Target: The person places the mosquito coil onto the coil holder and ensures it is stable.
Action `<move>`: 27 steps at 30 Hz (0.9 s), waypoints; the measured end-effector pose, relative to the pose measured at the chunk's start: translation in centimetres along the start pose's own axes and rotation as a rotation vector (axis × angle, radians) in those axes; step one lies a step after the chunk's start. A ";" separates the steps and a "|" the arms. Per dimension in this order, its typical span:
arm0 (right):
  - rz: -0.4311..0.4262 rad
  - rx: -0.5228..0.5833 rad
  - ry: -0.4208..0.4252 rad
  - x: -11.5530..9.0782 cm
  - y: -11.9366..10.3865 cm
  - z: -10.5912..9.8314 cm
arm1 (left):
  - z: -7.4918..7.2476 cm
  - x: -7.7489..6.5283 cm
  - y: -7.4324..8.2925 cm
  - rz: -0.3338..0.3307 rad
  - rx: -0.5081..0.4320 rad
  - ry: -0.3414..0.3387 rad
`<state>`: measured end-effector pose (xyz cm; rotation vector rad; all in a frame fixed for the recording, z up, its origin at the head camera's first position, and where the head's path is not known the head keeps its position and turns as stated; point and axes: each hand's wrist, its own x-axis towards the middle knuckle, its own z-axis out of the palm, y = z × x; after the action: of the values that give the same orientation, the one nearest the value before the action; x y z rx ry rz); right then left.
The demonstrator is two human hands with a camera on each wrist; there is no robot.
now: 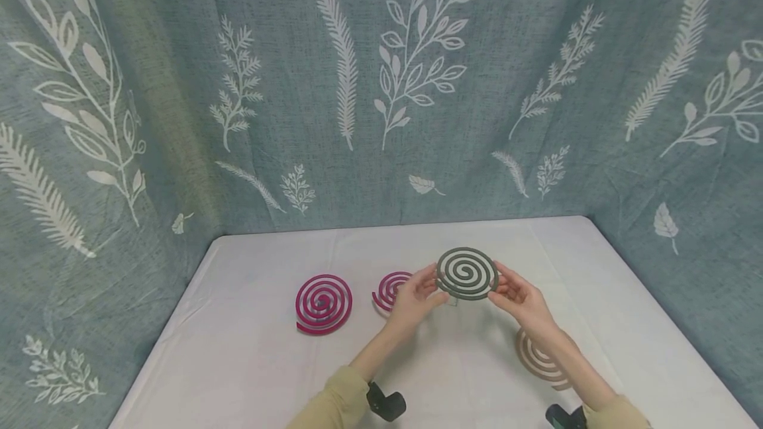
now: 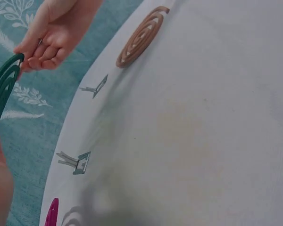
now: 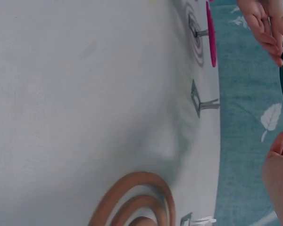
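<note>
Left hand (image 1: 414, 294) and right hand (image 1: 526, 298) pinch the green mosquito coil (image 1: 465, 272) at its left and right edges, probably for balance.

A dark green spiral coil (image 1: 465, 273) is held above the table (image 1: 238, 356)

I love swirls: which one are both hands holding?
The dark green coil, pinched between the left hand and right hand; neither holds the brown coil, the leftmost magenta coil or the other magenta coil.
</note>
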<state>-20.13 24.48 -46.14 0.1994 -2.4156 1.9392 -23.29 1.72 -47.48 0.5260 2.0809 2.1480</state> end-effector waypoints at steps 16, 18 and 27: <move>0.162 -0.031 0.061 0.6 3.3 0.9 | 3.2 -0.1 -2.1 -0.049 0.162 0.224; 0.164 -0.035 0.058 0.7 3.5 0.9 | 3.4 -0.1 -2.4 -0.052 0.175 0.240; 0.164 -0.026 0.029 0.9 4.6 0.8 | 4.6 0.0 -3.5 -0.075 0.169 0.278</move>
<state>-21.57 24.62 -50.65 -0.0292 -2.5096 1.9570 -22.35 6.31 -50.87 0.1654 2.3978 2.1189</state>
